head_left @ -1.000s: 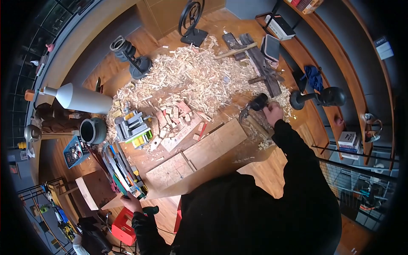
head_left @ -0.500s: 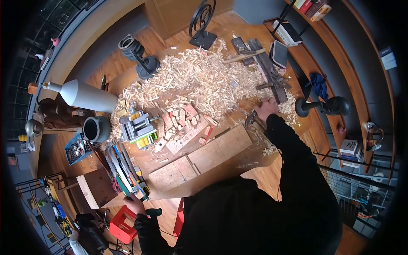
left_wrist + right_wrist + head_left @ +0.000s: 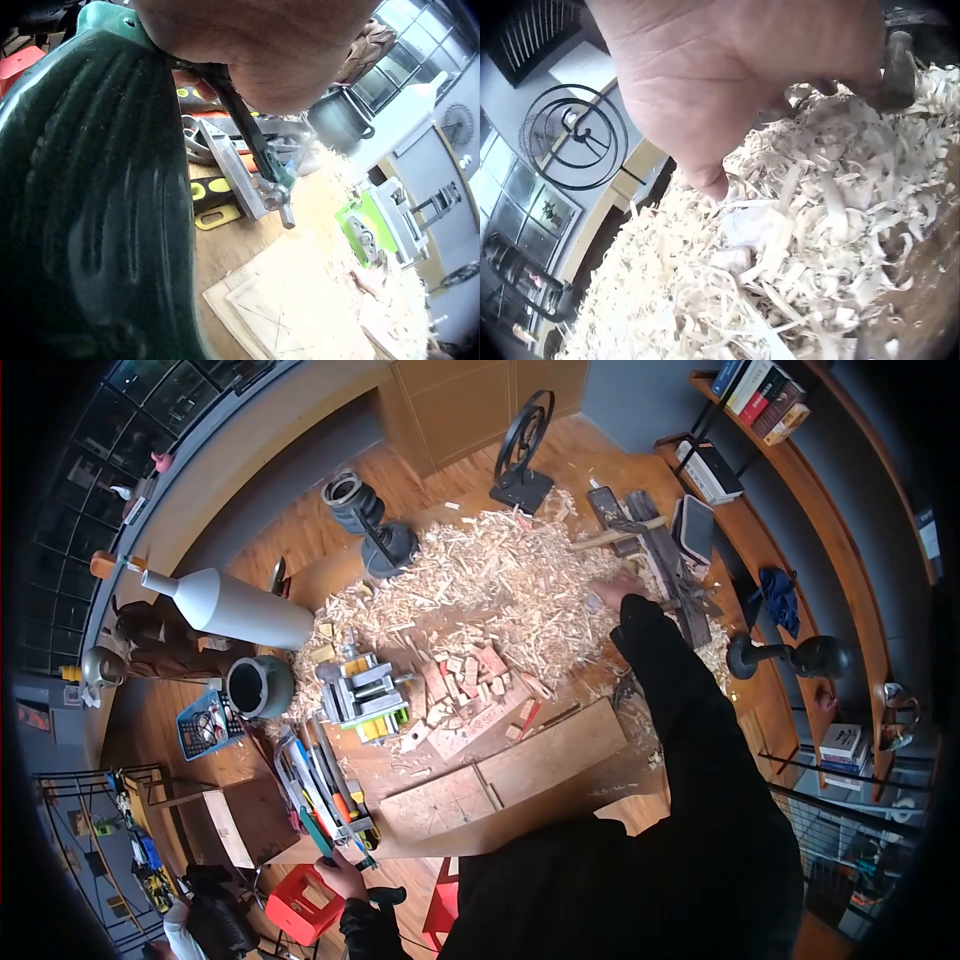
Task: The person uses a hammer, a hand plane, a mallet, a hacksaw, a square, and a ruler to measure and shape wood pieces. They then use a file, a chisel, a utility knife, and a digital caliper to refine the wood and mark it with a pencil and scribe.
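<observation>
Over on the left, past a blue basket (image 3: 210,724), the left hand (image 3: 342,875) grips a green-handled tool (image 3: 105,202) at the desk (image 3: 450,625) edge. Rightward come a vise (image 3: 362,695), wood blocks (image 3: 465,680) and heaped shavings (image 3: 510,565), then the right hand (image 3: 618,591) over them, near wooden shelves (image 3: 832,500). Its fingertips are obscured, so I can't tell whether it's clenched or released.

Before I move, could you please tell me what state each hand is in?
Left hand: closed around a green-handled tool.
Right hand: open, low over the wood shavings; whether it touches them cannot be told.
</observation>
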A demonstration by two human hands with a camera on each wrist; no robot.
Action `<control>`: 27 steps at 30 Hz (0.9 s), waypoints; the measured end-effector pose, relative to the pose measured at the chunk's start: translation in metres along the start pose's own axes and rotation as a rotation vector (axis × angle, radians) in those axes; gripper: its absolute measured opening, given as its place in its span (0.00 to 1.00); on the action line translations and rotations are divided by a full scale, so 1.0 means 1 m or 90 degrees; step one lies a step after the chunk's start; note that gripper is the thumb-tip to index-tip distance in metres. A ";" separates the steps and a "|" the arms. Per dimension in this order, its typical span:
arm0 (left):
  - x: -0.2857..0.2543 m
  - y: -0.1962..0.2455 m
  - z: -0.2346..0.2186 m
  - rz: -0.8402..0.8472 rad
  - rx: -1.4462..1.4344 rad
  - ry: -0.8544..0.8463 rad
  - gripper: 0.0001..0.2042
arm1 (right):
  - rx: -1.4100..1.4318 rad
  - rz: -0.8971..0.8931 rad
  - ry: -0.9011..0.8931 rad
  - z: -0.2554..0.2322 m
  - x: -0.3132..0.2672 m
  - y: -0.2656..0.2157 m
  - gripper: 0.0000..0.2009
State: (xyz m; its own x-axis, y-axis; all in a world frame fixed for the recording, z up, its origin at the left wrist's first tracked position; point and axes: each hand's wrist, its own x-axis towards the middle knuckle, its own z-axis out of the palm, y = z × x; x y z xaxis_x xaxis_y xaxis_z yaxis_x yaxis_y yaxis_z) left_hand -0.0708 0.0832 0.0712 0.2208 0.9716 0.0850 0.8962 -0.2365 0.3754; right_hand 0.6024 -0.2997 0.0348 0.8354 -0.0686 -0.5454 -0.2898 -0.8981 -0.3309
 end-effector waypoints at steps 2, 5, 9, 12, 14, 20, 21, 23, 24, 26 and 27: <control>-0.001 0.001 -0.004 -0.005 -0.030 0.000 0.16 | -0.057 0.072 0.037 0.007 -0.008 -0.018 0.49; -0.001 0.012 -0.009 -0.002 -0.020 0.008 0.17 | 0.005 0.050 0.053 0.028 -0.019 -0.035 0.50; 0.010 0.000 -0.001 -0.002 -0.021 0.017 0.17 | -0.037 -0.021 0.041 0.043 -0.058 -0.090 0.48; 0.015 -0.005 0.003 -0.028 -0.044 -0.003 0.17 | -0.041 -0.117 0.051 0.086 -0.049 -0.111 0.47; 0.013 -0.002 0.001 -0.015 -0.033 -0.007 0.17 | -0.029 -0.182 0.042 0.096 -0.058 -0.125 0.45; 0.017 0.009 0.003 -0.008 -0.031 -0.025 0.17 | 0.082 -0.311 0.228 0.079 -0.082 -0.067 0.33; 0.019 0.006 0.005 -0.018 -0.043 -0.026 0.17 | 0.075 -0.294 0.266 0.071 -0.089 -0.046 0.33; 0.020 0.005 0.007 -0.018 -0.051 -0.038 0.17 | -0.001 -0.200 0.299 0.056 -0.100 -0.001 0.30; 0.020 0.004 0.008 -0.020 -0.058 -0.045 0.16 | -0.025 -0.166 0.302 0.047 -0.101 0.022 0.30; 0.020 0.003 0.011 0.003 -0.036 -0.033 0.16 | -0.048 -0.130 0.305 0.029 -0.097 0.057 0.31; 0.021 0.002 0.011 0.006 -0.040 -0.031 0.16 | -0.079 -0.075 0.264 0.021 -0.094 0.071 0.32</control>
State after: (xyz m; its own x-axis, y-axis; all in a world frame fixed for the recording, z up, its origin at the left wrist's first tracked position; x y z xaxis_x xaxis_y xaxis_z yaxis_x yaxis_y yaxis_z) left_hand -0.0601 0.1028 0.0632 0.2488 0.9675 0.0446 0.8683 -0.2432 0.4324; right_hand 0.4936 -0.3477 0.0462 0.9832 -0.1086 -0.1470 -0.1446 -0.9540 -0.2628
